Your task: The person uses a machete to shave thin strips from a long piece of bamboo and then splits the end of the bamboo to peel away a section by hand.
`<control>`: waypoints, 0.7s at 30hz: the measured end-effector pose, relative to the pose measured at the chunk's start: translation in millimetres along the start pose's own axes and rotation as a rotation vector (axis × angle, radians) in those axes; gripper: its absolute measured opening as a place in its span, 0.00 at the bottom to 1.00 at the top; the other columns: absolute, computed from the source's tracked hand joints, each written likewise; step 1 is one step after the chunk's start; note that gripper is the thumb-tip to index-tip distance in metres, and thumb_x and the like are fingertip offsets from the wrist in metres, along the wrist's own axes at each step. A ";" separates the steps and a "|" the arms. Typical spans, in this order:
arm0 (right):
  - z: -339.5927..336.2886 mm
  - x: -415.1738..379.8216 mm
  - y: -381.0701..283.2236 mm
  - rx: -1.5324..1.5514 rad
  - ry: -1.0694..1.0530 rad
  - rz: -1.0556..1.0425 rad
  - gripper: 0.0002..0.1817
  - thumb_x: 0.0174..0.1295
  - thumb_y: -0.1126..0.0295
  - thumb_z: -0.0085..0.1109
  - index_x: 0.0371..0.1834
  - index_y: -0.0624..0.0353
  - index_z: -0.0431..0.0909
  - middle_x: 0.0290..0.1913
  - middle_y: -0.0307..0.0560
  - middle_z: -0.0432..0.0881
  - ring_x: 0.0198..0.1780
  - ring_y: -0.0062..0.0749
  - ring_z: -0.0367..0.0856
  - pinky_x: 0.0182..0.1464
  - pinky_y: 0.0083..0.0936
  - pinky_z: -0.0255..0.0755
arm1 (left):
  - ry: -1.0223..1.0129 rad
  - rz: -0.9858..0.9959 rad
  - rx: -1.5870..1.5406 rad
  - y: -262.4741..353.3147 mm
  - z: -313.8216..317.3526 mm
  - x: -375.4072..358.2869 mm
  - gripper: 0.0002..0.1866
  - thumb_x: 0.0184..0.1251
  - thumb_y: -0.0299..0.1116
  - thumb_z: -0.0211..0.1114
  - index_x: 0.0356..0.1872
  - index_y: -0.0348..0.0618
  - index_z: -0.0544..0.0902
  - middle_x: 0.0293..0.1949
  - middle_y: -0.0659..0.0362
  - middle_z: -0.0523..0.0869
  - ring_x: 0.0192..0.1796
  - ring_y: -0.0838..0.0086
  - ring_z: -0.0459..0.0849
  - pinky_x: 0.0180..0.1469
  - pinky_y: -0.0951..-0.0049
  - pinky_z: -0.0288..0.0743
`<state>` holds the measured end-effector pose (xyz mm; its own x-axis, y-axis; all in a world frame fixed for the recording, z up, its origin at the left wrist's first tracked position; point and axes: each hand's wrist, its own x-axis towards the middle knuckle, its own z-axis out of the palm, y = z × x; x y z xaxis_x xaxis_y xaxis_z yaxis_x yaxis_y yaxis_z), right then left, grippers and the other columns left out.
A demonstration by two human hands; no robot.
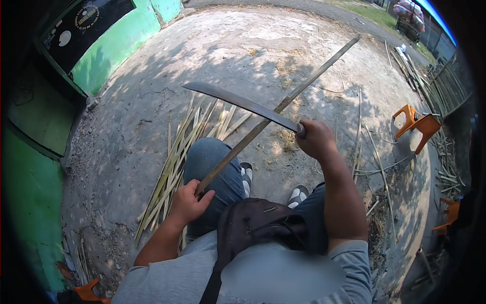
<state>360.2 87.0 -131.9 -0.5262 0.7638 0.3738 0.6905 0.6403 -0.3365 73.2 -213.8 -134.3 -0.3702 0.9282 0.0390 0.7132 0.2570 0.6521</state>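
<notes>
My left hand [190, 205] is closed around the near end of a long bamboo strip [243, 144], which slants up and away to the right. In my right hand [316, 138] is the handle of a machete [238, 101], its long blade pointing left and slightly upward. The blade crosses the strip about midway along it and appears to touch it; the exact contact is hard to make out. Beside my left knee, a pile of split bamboo strips [169, 177] lies on the ground.
An orange plastic stool [417, 125] stands at right, near bundles of bamboo poles [412, 76]. Loose strips [377, 162] lie on the concrete to my right. A green wall [116, 48] runs along the left. My knees and a black waist bag [258, 223] are close below my hands.
</notes>
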 end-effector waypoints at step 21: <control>-4.3 -6.2 -40.1 -0.050 -0.128 -0.152 0.11 0.65 0.61 0.59 0.28 0.52 0.83 0.28 0.53 0.85 0.35 0.55 0.87 0.40 0.50 0.80 | 0.045 0.014 0.032 3.1 2.4 -2.3 0.22 0.63 0.48 0.78 0.34 0.38 0.82 0.19 0.53 0.82 0.22 0.60 0.84 0.28 0.61 0.74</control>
<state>338.0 56.3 -117.0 -0.6830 0.6645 0.3032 0.6203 0.7469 -0.2396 77.7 -214.5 -134.2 -0.3859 0.9188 0.0828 0.7372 0.2531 0.6265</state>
